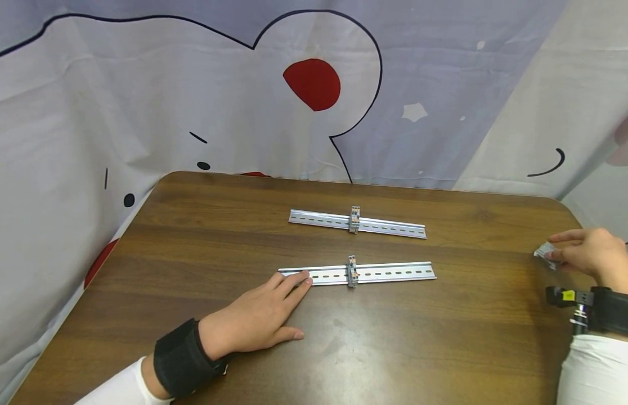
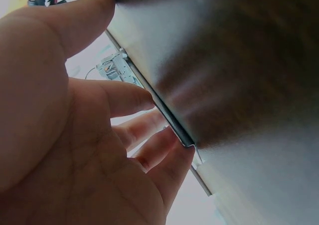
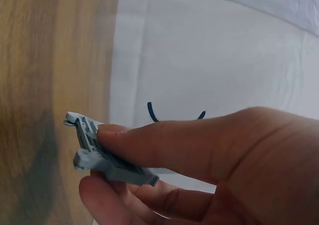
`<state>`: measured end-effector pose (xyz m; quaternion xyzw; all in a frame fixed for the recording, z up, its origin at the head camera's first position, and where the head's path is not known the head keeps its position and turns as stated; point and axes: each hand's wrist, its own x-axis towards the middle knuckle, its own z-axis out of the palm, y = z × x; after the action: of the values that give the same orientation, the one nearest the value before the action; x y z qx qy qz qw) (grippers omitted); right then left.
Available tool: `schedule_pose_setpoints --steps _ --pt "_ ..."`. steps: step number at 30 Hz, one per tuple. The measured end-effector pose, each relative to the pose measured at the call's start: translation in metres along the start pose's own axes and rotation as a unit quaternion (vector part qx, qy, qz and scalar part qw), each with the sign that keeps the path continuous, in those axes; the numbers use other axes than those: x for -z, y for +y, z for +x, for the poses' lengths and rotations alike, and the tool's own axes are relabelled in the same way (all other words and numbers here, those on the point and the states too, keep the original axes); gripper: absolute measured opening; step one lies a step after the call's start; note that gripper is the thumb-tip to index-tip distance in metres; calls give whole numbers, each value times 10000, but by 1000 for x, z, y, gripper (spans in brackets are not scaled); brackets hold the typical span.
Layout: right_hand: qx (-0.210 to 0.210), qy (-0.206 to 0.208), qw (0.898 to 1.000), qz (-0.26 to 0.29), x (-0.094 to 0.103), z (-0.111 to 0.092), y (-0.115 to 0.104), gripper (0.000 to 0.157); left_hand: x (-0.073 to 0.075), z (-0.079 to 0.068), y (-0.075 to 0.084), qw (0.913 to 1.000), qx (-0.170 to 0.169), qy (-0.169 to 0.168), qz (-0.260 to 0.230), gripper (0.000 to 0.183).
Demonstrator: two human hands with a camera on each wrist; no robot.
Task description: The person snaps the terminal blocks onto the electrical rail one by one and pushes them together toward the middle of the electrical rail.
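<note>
My left hand [image 1: 258, 318] lies over the left end of the near slotted DIN rail [image 1: 395, 272], its outstretched fingertips touching the metal. Along that rail's edge in the left wrist view, the fingers [image 2: 130, 96] are spread and fairly straight. A grey terminal block [image 1: 351, 272] sits across the rail near its middle. Far to the right, my right hand [image 1: 592, 253] pinches another small grey terminal block [image 3: 124, 175] between thumb and fingers, just above the tabletop. Part of this block is hidden behind the thumb in the right wrist view.
Behind the near rail lies a second DIN rail [image 1: 390, 227], carrying its own grey terminal block [image 1: 354, 220] near the middle. Both are on a brown wooden table [image 1: 218, 236]. A printed curtain [image 1: 192, 101] hangs along the table's back edge and sides.
</note>
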<state>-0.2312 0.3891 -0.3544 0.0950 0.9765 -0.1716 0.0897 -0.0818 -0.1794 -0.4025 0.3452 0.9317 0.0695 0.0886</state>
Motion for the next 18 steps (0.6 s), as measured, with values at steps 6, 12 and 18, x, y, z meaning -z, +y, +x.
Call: schedule_pose_setpoints --steps 6,12,18 --pt "337 36 9990 -286 3 -6 -10 47 0 0 0 10000 4 -6 19 82" --pt "513 233 9980 -287 7 -12 -23 44 1 0 0 10000 3 -25 12 81" --pt "763 517 9940 -587 15 -20 -38 43 0 0 0 10000 11 -21 54 81"
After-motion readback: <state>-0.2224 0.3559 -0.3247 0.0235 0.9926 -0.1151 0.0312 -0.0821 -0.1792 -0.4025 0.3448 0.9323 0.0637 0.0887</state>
